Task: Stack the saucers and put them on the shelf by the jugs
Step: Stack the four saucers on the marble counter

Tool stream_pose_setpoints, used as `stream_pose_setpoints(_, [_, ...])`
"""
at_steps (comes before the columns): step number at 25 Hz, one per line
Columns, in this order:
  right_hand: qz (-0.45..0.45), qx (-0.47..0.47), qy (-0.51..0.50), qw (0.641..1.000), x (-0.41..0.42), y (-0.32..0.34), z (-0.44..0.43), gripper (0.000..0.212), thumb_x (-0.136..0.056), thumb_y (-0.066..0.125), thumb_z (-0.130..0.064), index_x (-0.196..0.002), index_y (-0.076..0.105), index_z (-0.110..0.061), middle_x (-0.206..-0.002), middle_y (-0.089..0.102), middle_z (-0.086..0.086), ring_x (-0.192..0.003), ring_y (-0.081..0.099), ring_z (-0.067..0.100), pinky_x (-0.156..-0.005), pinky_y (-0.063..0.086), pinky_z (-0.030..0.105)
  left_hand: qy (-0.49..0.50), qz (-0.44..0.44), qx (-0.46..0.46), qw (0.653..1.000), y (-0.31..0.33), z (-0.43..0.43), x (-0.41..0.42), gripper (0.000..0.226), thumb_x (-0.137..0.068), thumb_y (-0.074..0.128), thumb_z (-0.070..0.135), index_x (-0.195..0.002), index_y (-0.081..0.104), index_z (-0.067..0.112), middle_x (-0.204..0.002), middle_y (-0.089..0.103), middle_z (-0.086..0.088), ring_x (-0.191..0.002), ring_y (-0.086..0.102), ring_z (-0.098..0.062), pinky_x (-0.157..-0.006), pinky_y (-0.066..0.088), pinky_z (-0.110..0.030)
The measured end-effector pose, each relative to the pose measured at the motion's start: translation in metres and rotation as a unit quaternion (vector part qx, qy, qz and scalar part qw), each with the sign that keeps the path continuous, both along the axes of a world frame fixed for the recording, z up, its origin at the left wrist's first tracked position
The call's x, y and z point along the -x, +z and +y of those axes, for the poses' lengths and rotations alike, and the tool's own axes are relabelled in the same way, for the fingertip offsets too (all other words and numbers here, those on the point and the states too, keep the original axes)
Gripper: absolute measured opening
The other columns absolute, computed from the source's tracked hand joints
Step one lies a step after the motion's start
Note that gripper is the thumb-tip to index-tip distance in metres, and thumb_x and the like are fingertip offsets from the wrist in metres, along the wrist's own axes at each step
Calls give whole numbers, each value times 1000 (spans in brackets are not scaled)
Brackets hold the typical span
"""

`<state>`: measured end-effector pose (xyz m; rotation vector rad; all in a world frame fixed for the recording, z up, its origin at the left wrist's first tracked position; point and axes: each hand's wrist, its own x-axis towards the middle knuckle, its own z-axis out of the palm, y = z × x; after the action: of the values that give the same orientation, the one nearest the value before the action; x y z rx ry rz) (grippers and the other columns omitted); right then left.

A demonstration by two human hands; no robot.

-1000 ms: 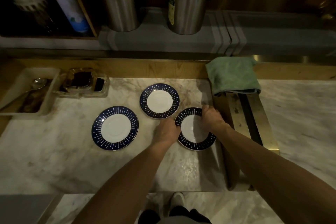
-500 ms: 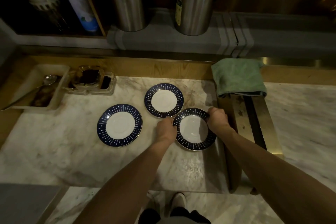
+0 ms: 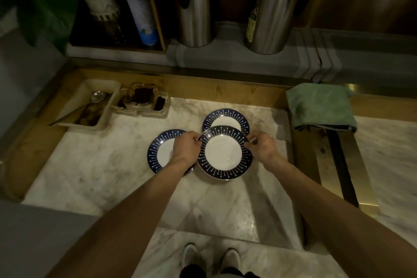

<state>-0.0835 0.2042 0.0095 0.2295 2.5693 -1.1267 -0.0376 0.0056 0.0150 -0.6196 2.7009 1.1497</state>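
Three white saucers with dark blue patterned rims are on or over the marble counter (image 3: 94, 165). I hold one saucer (image 3: 224, 153) lifted above the counter, my left hand (image 3: 186, 145) on its left rim and my right hand (image 3: 262, 145) on its right rim. It overlaps the near edge of the far saucer (image 3: 225, 117). The left saucer (image 3: 161, 150) lies flat, partly hidden by my left hand. Two tall steel jugs (image 3: 195, 7) (image 3: 270, 11) stand on the grey shelf (image 3: 225, 61) behind.
A green folded cloth (image 3: 320, 106) lies at the right on a brass-edged rail (image 3: 343, 165). A tray with a spoon (image 3: 90, 106) and a glass dish (image 3: 144, 101) sit at the back left. Bottles (image 3: 142, 16) and a plant (image 3: 45, 2) stand upper left.
Both hands have lifted the right saucer off the counter and carried it up and left, over the edge of the far saucer. The camera has shifted too.
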Motion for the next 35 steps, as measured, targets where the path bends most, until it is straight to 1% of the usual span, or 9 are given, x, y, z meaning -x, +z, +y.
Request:
stream_pose_setpoints(5, [0,-3,28,1000,5,-3,-47,22,-88,60,-8,-108,66,-3,-94,67,16,-88,64,29,-84,53,39,49,4,19,999,2,-43,-5,24,-89,56,9,-109,69,5,-110,72,-15,-103,65,-27,-94,47,-31])
stream_pose_setpoints(10, [-7,-5,23,1000,3,-7,-90,23,-88,59,-7,-109,69,-6,-110,69,22,-96,65,32,-88,54,38,71,-7,38,997,-3,-80,-8,25,-89,55,8,-108,70,5,-108,72,-16,-104,64,-29,-94,49,-33])
stream_pose_setpoints(13, [9,-13,41,999,0,-11,-108,23,-89,57,-3,-108,70,-2,-108,70,22,-106,62,37,-95,51,42,64,-24,60,996,-11,-98,-7,24,-88,55,10,-105,72,9,-105,72,-15,-98,65,-30,-87,51,-34])
stream_pose_setpoints(15, [20,-24,46,998,-4,-15,-118,25,-88,55,0,-107,70,1,-108,70,21,-107,61,37,-96,50,45,55,-35,72,995,-17,-106,-7,23,-86,54,11,-100,73,10,-101,73,-15,-92,66,-31,-83,54,-36])
stream_pose_setpoints(17, [26,-46,54,997,-8,-20,-127,25,-88,52,1,-105,70,2,-106,71,21,-105,61,37,-93,51,42,47,-43,84,994,-21,-112,-8,23,-87,53,9,-97,73,9,-98,72,-15,-87,66,-31,-77,54,-35])
stream_pose_setpoints(21, [27,-83,73,993,-12,-26,-138,23,-88,53,-2,-105,69,1,-107,70,21,-102,63,36,-85,49,34,25,-45,122,991,-29,-121,-9,21,-88,52,7,-95,72,5,-99,70,-18,-87,66,-33,-68,49,-33])
stream_pose_setpoints(26, [34,-109,77,990,-12,-29,-148,21,-89,51,-1,-100,69,4,-103,70,23,-100,63,38,-83,49,36,19,-44,146,988,-34,-125,-6,25,-89,50,6,-105,69,4,-107,67,-19,-96,64,-34,-77,51,-38])
stream_pose_setpoints(30, [35,-143,98,984,-11,-30,-149,24,-91,49,-3,-106,66,3,-109,67,23,-102,61,36,-83,50,36,12,-41,164,986,-37,-123,-7,25,-89,47,4,-103,67,3,-108,63,-18,-95,62,-34,-73,48,-37])
stream_pose_setpoints(35, [27,-216,174,960,-12,-24,-147,28,-92,47,-14,-114,59,-2,-116,60,20,-107,57,35,-87,51,41,-39,-65,218,973,-33,-123,-11,28,-87,47,7,-109,62,4,-114,57,-16,-107,55,-31,-79,47,-38])
